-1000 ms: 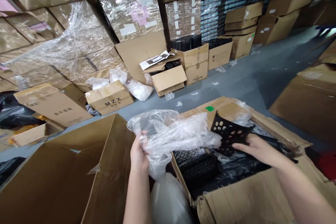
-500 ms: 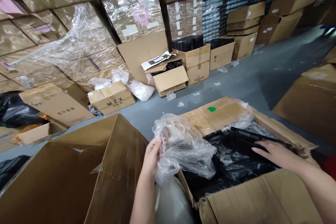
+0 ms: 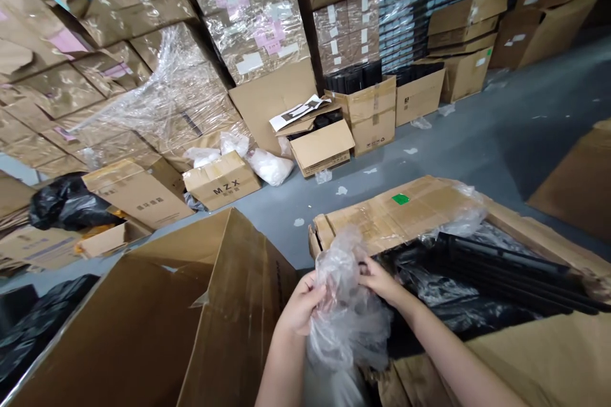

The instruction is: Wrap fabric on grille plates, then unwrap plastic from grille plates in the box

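Note:
A crumpled clear plastic bag (image 3: 346, 305) is bunched between my two hands, in front of the open carton. My left hand (image 3: 304, 302) grips its left side, fingers closed into the film. From the right, my right hand (image 3: 379, 280) pinches the same bag near its top; the film hides some fingertips. Just right of the hands, an open cardboard box (image 3: 363, 219) with a green sticker holds long black plastic parts (image 3: 506, 267) and black wrapping under clear film. Left of my left arm stands a tall open carton (image 3: 238, 305), its visible inside wall bare brown.
Film-wrapped stacked cartons (image 3: 162, 82) line the back wall. Before them on the grey floor (image 3: 305, 203) stand a box marked MZX (image 3: 224, 181), white bags (image 3: 270, 165) and an open carton with black parts (image 3: 367, 121). Another carton (image 3: 577, 184) stands at right.
My right hand has left the black parts and moved left to the plastic bag, now grasping it. The bag is bunched tighter and more upright. The view has shifted slightly left.

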The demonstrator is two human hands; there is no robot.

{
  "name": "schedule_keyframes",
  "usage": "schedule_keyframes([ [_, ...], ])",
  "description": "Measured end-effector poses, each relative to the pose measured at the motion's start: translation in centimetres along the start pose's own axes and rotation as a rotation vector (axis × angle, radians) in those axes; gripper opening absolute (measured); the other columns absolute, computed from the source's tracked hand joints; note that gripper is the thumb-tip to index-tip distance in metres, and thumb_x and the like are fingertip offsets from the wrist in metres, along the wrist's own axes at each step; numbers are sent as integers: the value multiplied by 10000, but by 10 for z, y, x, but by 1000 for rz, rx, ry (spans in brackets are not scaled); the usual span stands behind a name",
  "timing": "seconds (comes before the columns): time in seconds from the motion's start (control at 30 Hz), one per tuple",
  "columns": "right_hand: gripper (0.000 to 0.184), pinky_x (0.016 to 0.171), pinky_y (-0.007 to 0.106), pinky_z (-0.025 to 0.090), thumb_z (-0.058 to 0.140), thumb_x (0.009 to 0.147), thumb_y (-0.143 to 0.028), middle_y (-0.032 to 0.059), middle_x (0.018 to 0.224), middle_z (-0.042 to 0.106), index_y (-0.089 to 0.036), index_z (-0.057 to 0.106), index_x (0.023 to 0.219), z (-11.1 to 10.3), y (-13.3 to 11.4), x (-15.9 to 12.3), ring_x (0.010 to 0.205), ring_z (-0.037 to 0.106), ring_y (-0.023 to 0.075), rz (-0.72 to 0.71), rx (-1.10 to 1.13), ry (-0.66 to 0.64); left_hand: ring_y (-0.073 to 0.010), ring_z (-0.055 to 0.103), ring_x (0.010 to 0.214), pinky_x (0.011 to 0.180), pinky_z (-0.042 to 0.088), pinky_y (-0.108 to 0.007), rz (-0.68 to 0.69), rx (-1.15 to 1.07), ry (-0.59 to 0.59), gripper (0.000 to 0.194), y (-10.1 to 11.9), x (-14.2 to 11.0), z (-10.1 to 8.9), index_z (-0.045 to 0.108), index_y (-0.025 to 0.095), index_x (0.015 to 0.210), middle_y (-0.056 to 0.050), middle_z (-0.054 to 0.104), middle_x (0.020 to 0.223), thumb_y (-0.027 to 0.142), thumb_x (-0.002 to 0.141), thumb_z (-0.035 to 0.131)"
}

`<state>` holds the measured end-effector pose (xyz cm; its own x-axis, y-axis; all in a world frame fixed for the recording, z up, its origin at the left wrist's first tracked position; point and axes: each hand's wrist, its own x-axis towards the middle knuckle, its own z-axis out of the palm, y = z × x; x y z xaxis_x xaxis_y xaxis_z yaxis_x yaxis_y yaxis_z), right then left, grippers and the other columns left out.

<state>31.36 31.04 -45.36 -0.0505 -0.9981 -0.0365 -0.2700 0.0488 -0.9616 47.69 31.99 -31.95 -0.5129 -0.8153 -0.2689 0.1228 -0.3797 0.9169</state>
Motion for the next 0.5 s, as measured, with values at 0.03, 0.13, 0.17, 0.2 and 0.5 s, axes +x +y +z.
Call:
schedule_keyframes([
  [0.03,340,409,249,413,529,683,-363,16,629,626,-143,563,941,-2,0,2,415,513,129,0,-42,-31,-8,221,331,357,106,-187,13,6,37,423,3,-1,-4,547,141,643,53,413,427,486,461,712],
  [0.13,208,486,263,412,518,686,-357,29,560,594,-164,579,642,-27,-3,3,526,556,173,3,-138,43,4,209,344,350,94,-171,126,35,368,417,21,-14,-13,559,171,843,49,481,551,382,520,716],
  [0.17,211,520,273,410,502,698,-353,43,576,594,-172,564,609,-39,-6,2,578,565,188,14,-167,94,5,199,346,346,88,-167,194,22,497,391,29,-21,-12,550,189,864,55,474,565,349,543,706],
  [0.2,215,541,283,403,484,710,-349,52,583,588,-178,553,600,-50,-11,-1,608,564,200,29,-206,145,2,188,346,340,87,-165,270,-10,591,345,38,-29,-7,545,202,853,64,451,553,332,568,688],
  [0.5,342,348,205,302,410,773,-482,-44,473,463,-170,548,758,-57,-96,-45,353,379,83,-65,346,-115,-100,421,518,525,372,-241,590,311,377,274,-5,14,76,470,182,497,19,425,492,331,715,542],
])
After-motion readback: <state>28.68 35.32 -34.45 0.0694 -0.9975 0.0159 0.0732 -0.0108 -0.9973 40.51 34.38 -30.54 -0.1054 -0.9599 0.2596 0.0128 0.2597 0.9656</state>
